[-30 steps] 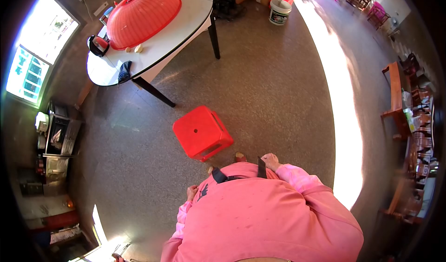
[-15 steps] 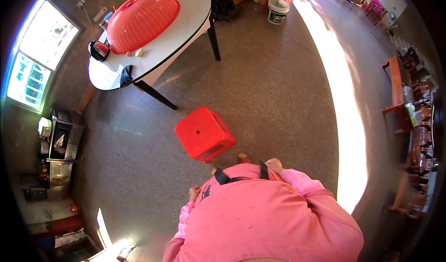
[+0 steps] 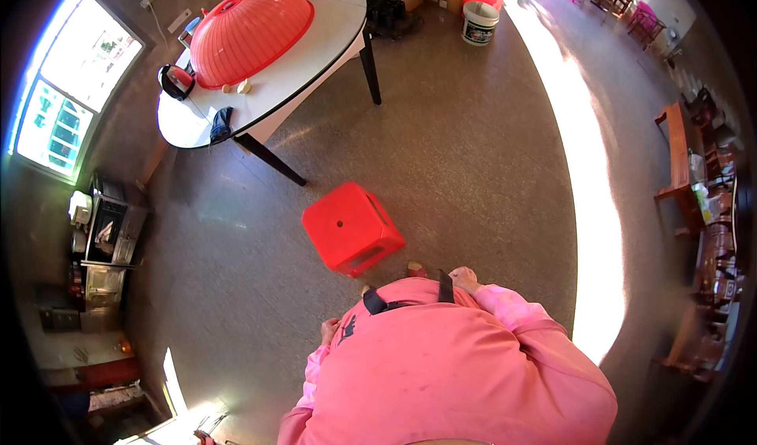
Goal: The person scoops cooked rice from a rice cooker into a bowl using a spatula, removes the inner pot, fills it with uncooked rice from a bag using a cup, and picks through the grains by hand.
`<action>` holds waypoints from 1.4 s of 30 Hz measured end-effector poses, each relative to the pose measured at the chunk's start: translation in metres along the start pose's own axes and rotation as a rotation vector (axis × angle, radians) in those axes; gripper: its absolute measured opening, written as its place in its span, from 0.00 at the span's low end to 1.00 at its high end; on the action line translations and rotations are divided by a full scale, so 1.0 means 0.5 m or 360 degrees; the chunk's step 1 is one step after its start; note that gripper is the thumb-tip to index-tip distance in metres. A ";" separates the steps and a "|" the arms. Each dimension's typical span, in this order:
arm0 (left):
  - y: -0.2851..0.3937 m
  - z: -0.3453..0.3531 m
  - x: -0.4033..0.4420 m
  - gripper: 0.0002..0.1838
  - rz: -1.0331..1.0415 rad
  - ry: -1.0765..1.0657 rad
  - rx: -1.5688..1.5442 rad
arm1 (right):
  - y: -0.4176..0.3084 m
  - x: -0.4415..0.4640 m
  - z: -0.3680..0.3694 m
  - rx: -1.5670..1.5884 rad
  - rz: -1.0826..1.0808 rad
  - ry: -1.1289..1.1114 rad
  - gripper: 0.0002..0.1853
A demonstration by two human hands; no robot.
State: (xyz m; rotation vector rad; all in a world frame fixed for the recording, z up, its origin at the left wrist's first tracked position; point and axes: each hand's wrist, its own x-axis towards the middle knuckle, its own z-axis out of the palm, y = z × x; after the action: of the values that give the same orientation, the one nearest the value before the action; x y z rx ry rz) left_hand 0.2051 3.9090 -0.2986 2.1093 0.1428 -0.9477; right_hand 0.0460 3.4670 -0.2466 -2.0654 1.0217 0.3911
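Note:
My left hand (image 3: 330,331) hangs low beside the left side of my pink top (image 3: 457,366). Its fingers are small and partly hidden, so their pose is unclear. On the other side, my right hand (image 3: 464,278) is curled closed close to a dark strap (image 3: 446,288) at my front. Whether anything is inside that hand is hidden. A red plastic stool (image 3: 344,223) with a small hole in its seat stands on the floor just ahead of my feet, apart from both hands.
Ahead on the left stands a white table (image 3: 292,78) with dark legs, bearing a large red dome cover (image 3: 252,35) and a kettle (image 3: 176,81). A white bucket (image 3: 479,24) stands farther back. Wooden benches (image 3: 674,153) line the right; a stove-like unit (image 3: 106,232) is at left.
The view has shifted slightly, so the table, stool and bucket appear a little farther right. Both hands stay at almost the same place by my body.

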 end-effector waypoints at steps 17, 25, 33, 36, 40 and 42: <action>0.060 0.029 -0.059 0.14 -0.0014 0.0045 -0.0254 | 0.015 0.010 -0.033 -0.0024 -0.0017 -0.0065 0.12; 0.044 0.047 -0.050 0.14 0.0151 0.0013 -0.0074 | 0.017 0.008 -0.051 0.0009 -0.0044 -0.0046 0.13; 0.070 0.066 -0.069 0.16 0.0083 0.0096 -0.0056 | 0.051 0.035 -0.036 -0.0029 -0.0071 -0.0029 0.13; 0.047 0.071 -0.050 0.16 -0.0033 0.0040 -0.0011 | 0.031 0.023 -0.056 -0.0023 -0.0080 -0.0036 0.13; 0.063 0.081 -0.055 0.16 0.0004 0.0068 -0.0111 | 0.061 0.048 -0.048 -0.0065 -0.0027 -0.0068 0.13; 0.066 0.083 -0.051 0.15 0.0037 0.0058 -0.0087 | 0.073 0.057 -0.045 -0.0073 -0.0029 -0.0043 0.13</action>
State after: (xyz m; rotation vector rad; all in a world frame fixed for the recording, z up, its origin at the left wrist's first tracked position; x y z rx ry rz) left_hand 0.1758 3.8626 -0.2777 2.0745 0.1607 -0.8824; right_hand 0.0343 3.4210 -0.2668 -2.1034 0.9856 0.4355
